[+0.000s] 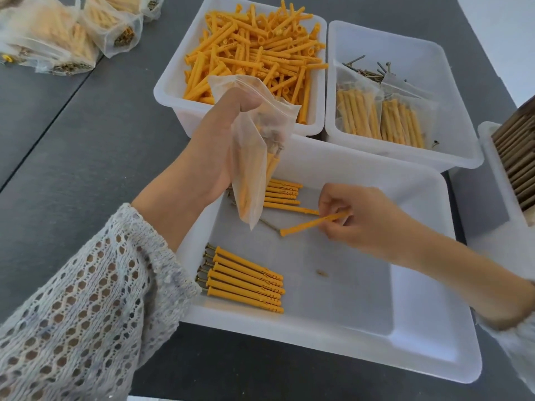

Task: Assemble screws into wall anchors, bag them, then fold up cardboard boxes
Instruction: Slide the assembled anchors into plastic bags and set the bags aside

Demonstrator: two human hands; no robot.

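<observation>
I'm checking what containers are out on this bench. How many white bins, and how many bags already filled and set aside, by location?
White bins, fully in view: 3, front tray, anchor bin, screw bin
White bin, partly in view at the right edge: 1
Filled bags in the screw bin: 2
Total: 6
Bags at top left overlap; uncounted.

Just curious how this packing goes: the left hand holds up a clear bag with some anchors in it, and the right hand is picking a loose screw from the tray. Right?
Not quite. In the head view the right hand pinches an orange anchor, not a screw. The left hand does hold up the clear bag over the tray.
</observation>
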